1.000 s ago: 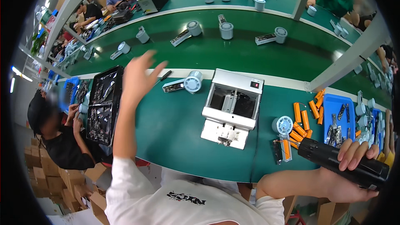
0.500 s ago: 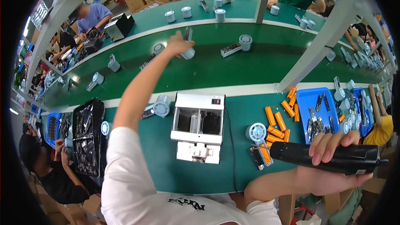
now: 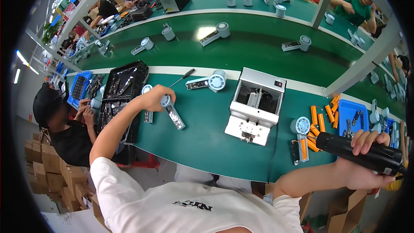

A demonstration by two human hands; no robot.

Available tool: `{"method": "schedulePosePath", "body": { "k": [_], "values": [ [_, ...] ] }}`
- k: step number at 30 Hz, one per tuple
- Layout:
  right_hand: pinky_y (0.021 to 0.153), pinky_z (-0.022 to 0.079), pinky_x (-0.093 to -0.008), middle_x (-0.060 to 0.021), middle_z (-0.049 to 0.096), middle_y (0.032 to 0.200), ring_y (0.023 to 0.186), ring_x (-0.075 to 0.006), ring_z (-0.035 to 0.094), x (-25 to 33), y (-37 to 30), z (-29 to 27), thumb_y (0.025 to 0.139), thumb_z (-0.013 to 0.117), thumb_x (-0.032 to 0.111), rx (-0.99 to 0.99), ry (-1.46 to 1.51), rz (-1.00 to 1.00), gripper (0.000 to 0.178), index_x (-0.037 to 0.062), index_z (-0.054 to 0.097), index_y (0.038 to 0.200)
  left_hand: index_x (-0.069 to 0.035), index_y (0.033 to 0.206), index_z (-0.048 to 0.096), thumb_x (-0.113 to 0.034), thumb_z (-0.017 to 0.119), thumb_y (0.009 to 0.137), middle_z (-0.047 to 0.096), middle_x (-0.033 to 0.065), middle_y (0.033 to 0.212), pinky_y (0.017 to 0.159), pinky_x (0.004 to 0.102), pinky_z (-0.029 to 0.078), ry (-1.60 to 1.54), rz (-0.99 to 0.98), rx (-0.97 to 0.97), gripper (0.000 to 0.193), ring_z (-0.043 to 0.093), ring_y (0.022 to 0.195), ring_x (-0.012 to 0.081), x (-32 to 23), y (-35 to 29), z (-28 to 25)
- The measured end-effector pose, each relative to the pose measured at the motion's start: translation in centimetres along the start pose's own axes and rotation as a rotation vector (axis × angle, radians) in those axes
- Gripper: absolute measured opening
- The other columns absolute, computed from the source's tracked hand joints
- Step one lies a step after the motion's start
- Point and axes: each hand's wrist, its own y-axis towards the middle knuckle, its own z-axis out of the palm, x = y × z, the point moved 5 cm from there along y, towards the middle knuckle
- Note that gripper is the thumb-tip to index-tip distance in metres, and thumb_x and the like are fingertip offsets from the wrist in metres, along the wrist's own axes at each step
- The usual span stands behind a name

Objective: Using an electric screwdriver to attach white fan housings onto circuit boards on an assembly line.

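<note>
My left hand [image 3: 156, 99] is closed on a pale blue fan unit [image 3: 174, 116] above the left part of the green table, the unit's open handle pointing toward me. Another fan unit [image 3: 146, 89] is partly hidden behind that hand. In my right hand [image 3: 364, 164] is a black electric screwdriver [image 3: 358, 150], held level with its front end pointing left. Close to that front end rests a fan unit [image 3: 300, 125], its handle open with an orange battery [image 3: 303, 150] showing. A further fan unit [image 3: 217, 80] lies between my hands, near the table's far edge.
A white screw feeder [image 3: 254, 108] stands mid-table. Orange batteries [image 3: 321, 121] lie beside a blue bin [image 3: 353, 114] of parts. A black tray [image 3: 140, 71] is at the left, near a seated co-worker. A thin screwdriver [image 3: 188, 73] lies nearby. Beyond, a green conveyor [image 3: 254, 54] carries fan units.
My left hand has come back from over the conveyor to the left of the table, now with a fan unit in it. The view has swung left; my right hand still holds the electric screwdriver.
</note>
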Motion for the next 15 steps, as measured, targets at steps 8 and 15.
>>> {"method": "schedulePosePath", "body": {
  "k": [8, 15],
  "values": [
    [0.046, 0.038, -0.0276, -0.0078, 0.048, 0.062, 0.045, -0.015, 0.045, 0.5, -1.0, 2.3, 0.085, 0.039, 0.08, -0.038, -0.048, -0.03, 0.08, 0.0008, 0.045, 0.097, 0.001, 0.096, 0.065, -0.026, 0.083, 0.07, 0.067, 0.0121, 0.084, 0.073, 0.0333, 0.054, -0.059, 0.003, -0.319, 0.041, 0.065, 0.075, 0.0203, -1.5, 15.8, -8.3],
    [0.042, 0.04, -0.0302, -0.0092, 0.049, 0.059, 0.042, -0.0177, 0.045, -0.5, -2.1, 5.6, 0.087, 0.038, 0.079, 0.059, -0.01, 0.006, 0.079, 0.0011, 0.047, 0.093, -0.007, 0.11, 0.07, -0.029, 0.073, 0.075, 0.069, 0.0187, 0.109, 0.09, 0.0435, 0.054, 0.295, -0.502, -0.363, 0.041, 0.066, 0.105, 0.0356, 8.2, 30.7, -7.0]
  ]
}}
